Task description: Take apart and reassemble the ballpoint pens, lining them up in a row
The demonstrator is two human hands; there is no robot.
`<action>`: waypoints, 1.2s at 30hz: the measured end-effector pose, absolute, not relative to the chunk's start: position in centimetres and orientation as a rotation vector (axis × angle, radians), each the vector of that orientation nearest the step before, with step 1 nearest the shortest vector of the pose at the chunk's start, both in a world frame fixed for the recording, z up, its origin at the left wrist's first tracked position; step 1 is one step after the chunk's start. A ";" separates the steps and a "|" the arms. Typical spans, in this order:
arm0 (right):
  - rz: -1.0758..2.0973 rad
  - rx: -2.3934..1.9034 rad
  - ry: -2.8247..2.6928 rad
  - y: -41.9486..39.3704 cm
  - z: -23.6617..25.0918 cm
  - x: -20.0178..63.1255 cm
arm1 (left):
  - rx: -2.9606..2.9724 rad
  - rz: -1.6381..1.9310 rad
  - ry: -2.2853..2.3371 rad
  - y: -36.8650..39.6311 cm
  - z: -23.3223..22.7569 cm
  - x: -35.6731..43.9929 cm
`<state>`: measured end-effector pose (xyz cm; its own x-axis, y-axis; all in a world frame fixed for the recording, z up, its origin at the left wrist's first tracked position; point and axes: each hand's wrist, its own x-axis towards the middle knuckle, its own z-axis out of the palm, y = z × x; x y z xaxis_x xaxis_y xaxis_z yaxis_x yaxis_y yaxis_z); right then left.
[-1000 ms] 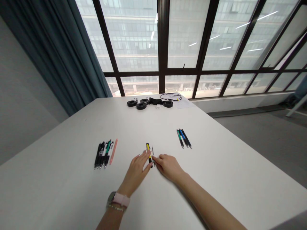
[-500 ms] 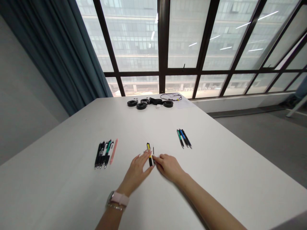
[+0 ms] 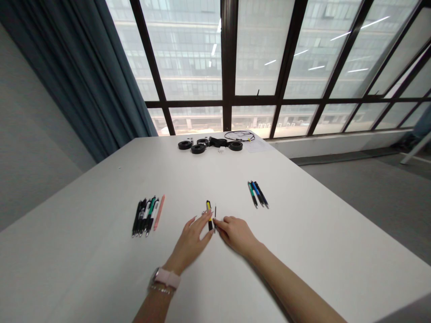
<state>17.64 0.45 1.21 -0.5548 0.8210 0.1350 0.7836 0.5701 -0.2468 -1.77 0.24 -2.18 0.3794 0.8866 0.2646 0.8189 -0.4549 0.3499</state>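
On white table (image 3: 303, 251), both hands (image 3: 215, 235) touching pen (image 3: 209, 213)

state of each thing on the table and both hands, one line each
left hand: flat on the table, fingertips at the yellow and black pen
right hand: on the table, fingertips at the thin refill
yellow and black pen: lying flat, apparently taken apart
thin refill: lying beside the pen
row of pens: lying side by side, untouched
three pens: lying together, untouched
black rolls: lying flat at the far edge
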 end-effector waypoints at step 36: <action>0.353 -1.440 -2.280 0.6 1.2 17.8 | 2.428 0.720 1.538 0.3 -1.5 -1.5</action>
<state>17.82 0.57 1.22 -0.3760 0.9021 0.2119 0.7956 0.4315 -0.4252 -1.45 0.29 -1.55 0.3483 0.8871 0.3028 0.8010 -0.4495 0.3954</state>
